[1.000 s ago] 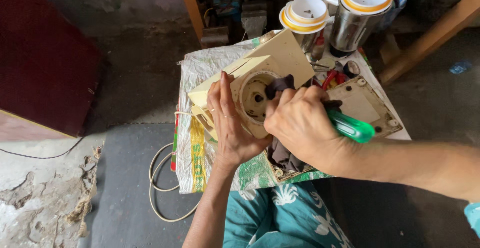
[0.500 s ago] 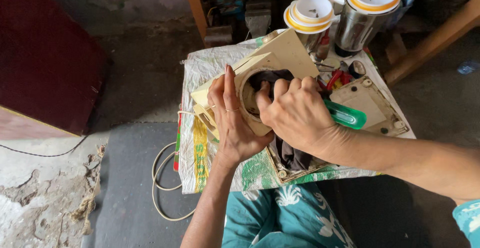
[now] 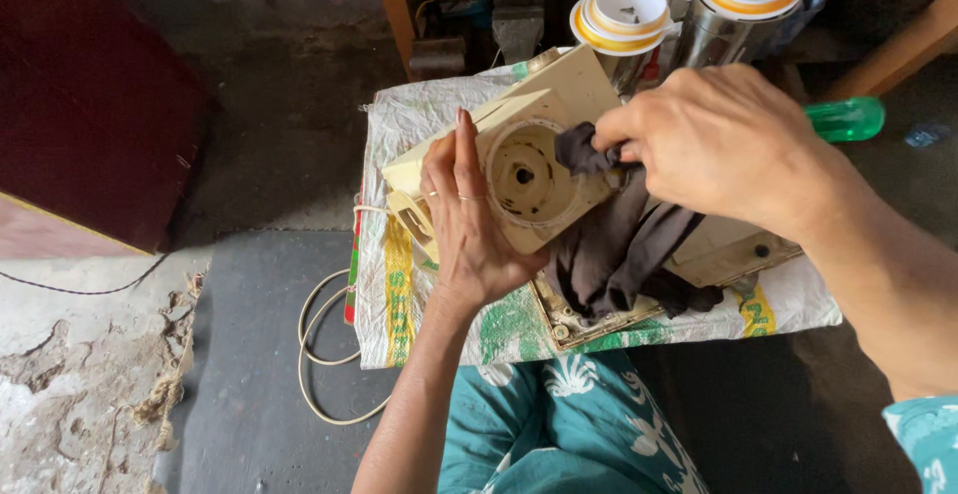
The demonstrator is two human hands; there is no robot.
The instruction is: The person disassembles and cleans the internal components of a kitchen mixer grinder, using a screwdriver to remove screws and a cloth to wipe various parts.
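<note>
Both hands work a cream plastic housing (image 3: 544,130) with a round recessed socket, tilted up on a woven sack (image 3: 399,284). Left hand (image 3: 469,225) lies flat and open against its side, fingers straight; right hand (image 3: 718,140) pinches a limp dark cloth (image 3: 619,245) at the socket's rim, a translucent green handle (image 3: 846,118) poking out beyond the knuckles.

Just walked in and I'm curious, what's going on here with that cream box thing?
A person braces a cream plastic appliance housing with the left hand, tilted on a woven sack. The right hand presses a dark cloth at the rim of its round recess and also holds a green-handled tool.
</note>
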